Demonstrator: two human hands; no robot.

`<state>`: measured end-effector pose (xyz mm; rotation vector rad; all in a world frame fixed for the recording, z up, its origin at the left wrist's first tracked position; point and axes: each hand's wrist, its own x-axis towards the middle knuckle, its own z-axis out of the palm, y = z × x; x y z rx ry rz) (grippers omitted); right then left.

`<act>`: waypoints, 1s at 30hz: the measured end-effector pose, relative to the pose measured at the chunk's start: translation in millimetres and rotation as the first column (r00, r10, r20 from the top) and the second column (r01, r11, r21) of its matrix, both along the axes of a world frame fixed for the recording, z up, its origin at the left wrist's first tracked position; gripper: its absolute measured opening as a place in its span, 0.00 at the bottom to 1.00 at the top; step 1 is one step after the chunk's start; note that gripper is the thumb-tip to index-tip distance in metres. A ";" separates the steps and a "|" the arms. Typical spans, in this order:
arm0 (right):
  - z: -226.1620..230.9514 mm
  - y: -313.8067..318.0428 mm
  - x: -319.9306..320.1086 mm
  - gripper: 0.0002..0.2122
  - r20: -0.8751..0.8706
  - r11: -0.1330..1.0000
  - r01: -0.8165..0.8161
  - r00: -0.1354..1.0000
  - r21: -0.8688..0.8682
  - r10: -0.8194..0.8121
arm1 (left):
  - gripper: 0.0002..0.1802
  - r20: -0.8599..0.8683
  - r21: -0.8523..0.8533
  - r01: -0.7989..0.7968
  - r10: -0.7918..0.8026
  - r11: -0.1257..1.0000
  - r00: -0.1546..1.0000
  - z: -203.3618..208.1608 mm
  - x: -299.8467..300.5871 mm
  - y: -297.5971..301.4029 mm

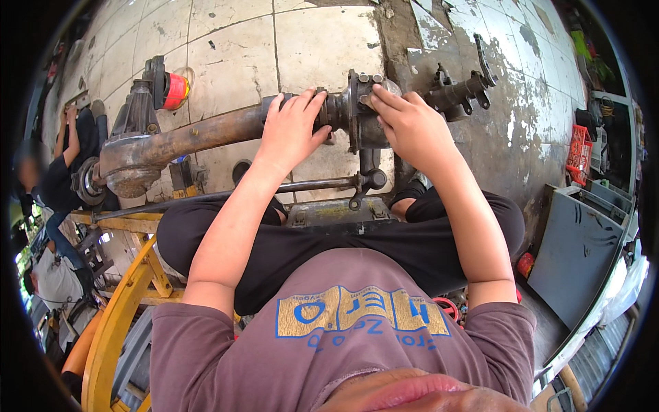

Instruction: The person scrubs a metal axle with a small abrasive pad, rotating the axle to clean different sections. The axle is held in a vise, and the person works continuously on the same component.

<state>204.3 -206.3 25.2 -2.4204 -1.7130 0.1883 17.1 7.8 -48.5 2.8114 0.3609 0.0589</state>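
A long rusty axle housing lies across the tiled floor in front of me, with its bulged differential case at the left. My left hand wraps over the tube just left of the end flange. My right hand rests on the flange's right face, fingers touching its bolts. Past the flange a dark bracketed shaft piece sticks out to the right.
A thin steel rod with a joint runs below the axle above my knees. A yellow frame stands at lower left. Another person sits at far left. A grey cabinet and red crate are on the right.
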 end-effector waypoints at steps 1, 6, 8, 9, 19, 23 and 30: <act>-3.5 -3.9 -0.7 0.23 -0.004 1.000 -0.003 1.000 0.016 0.003 | 0.41 -0.015 0.000 0.002 -0.002 1.000 1.000 2.8 0.0 -0.1; -6.8 -2.2 -4.4 0.26 0.007 0.998 0.011 1.000 0.055 -0.011 | 0.43 -0.004 0.016 0.009 -0.009 1.000 1.000 0.7 -0.3 -0.3; 6.2 -8.1 -8.6 0.26 -0.001 0.999 -0.028 1.000 0.029 0.028 | 0.43 -0.065 0.020 -0.001 0.002 1.000 0.998 3.0 -0.8 -1.2; 5.9 -9.0 -7.0 0.27 0.004 0.999 -0.027 1.000 0.021 0.027 | 0.43 -0.057 0.017 0.003 -0.002 1.000 0.998 3.7 -0.9 -1.7; -2.1 1.4 -6.7 0.25 -0.018 0.995 0.060 0.998 0.077 -0.059 | 0.45 -0.083 0.010 0.013 -0.012 1.000 0.996 5.8 1.5 -1.6; -0.1 0.9 -8.1 0.22 -0.063 0.991 0.066 0.996 0.118 -0.059 | 0.46 -0.093 0.029 0.023 -0.020 0.999 0.995 4.3 0.7 -2.1; -1.6 1.4 -7.9 0.22 -0.008 0.992 0.060 0.998 0.107 -0.059 | 0.47 -0.112 0.024 0.025 -0.022 0.999 0.993 3.2 0.6 -3.0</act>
